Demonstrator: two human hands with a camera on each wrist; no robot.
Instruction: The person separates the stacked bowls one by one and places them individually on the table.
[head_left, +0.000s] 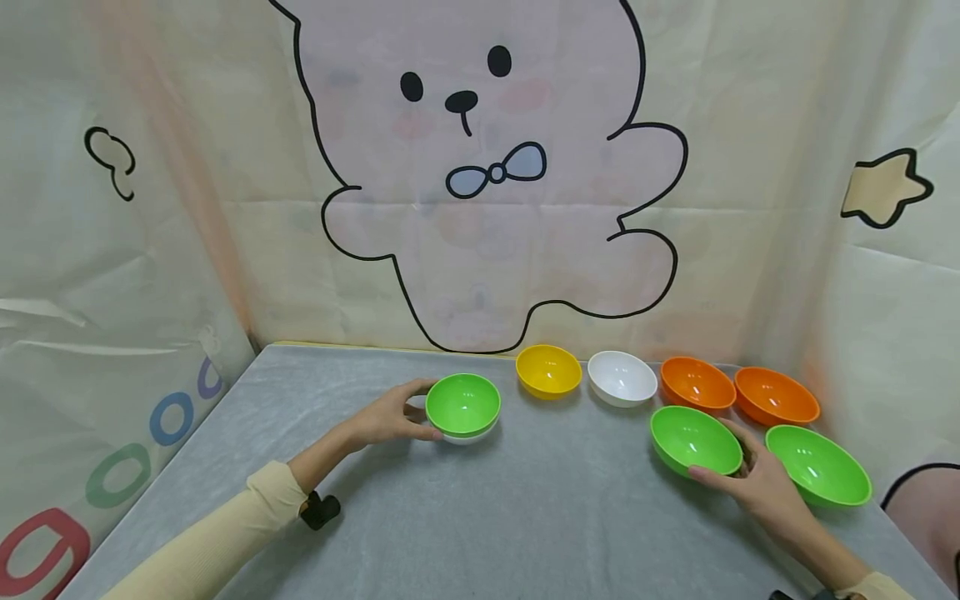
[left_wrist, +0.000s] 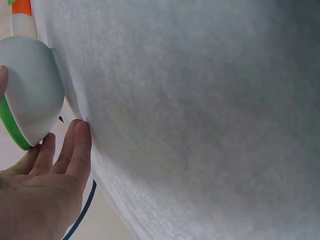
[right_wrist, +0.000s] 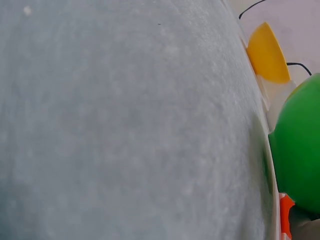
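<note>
Left of the table's middle, my left hand [head_left: 393,414] holds a small stack from its left side, thumb in front and fingers behind. A green bowl [head_left: 462,404] sits inside a white bowl [left_wrist: 37,82], whose outer wall fills much of the left wrist view's edge. On the right, my right hand [head_left: 767,477] grips another green bowl [head_left: 693,440] at its right side, thumb near the front rim. That bowl's outside [right_wrist: 302,145] shows at the right wrist view's edge, tilted slightly; a shadow lies beneath it. The fingers behind it are mostly hidden.
Along the back stand a yellow bowl [head_left: 548,372], a white bowl [head_left: 622,378], an orange bowl [head_left: 697,383] and a second orange bowl [head_left: 777,396]. A further green bowl [head_left: 818,465] is just beyond my right hand. Grey cloth covers the table [head_left: 525,517]; printed curtains [head_left: 720,275] enclose it.
</note>
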